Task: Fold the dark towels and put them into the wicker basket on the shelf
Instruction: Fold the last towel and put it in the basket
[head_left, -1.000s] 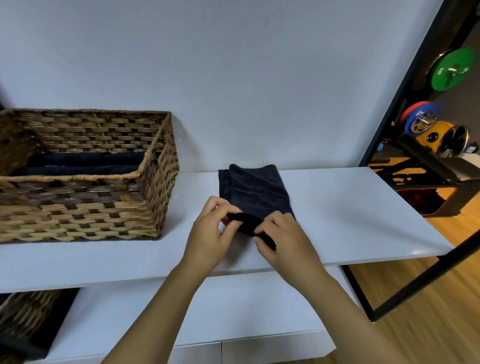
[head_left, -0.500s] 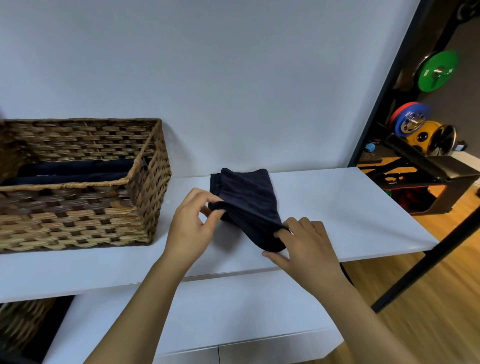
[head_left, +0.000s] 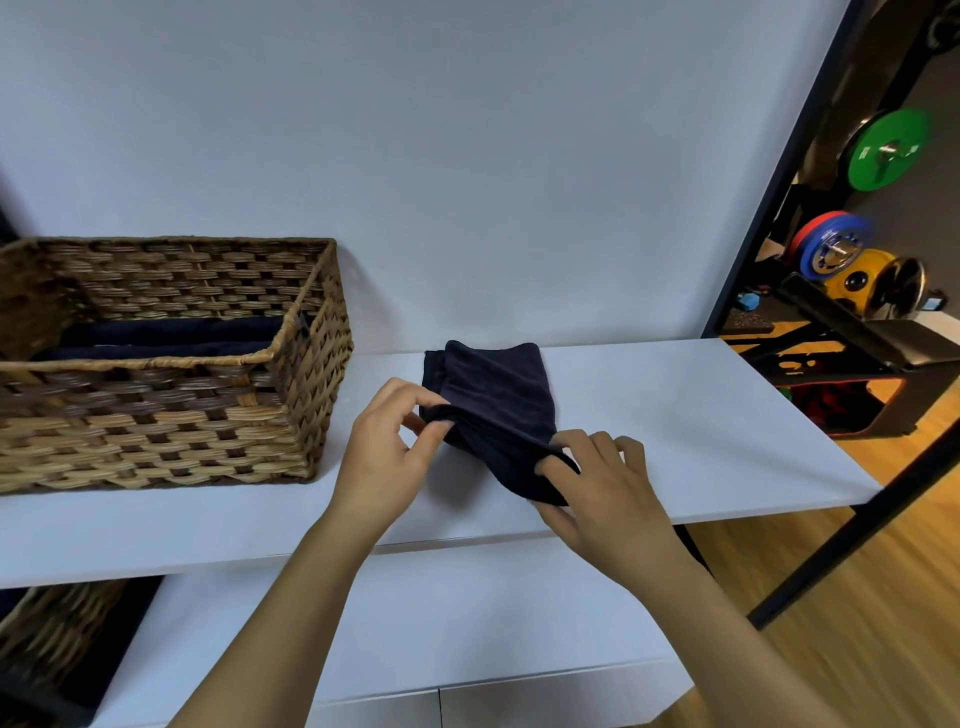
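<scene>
A dark navy towel (head_left: 493, 395), folded narrow, lies on the white shelf (head_left: 675, 415) in the middle of the view. My left hand (head_left: 387, 452) pinches the towel's near left corner between thumb and fingers. My right hand (head_left: 602, 486) pinches its near right corner, and the near edge is lifted off the shelf between them. The wicker basket (head_left: 171, 426) stands on the shelf to the left, a short gap from my left hand. Inside it lie folded dark towels (head_left: 166, 338), only their tops showing.
The white wall rises directly behind the shelf. A black frame post (head_left: 779, 171) runs up at the right, with coloured weight plates (head_left: 883, 150) and a bench beyond. A lower white shelf (head_left: 415, 623) sits below, with another wicker basket (head_left: 47, 639) at its left.
Both hands have spread apart along the towel's near edge and raised it off the shelf. The right hand has moved right and nearer the front edge.
</scene>
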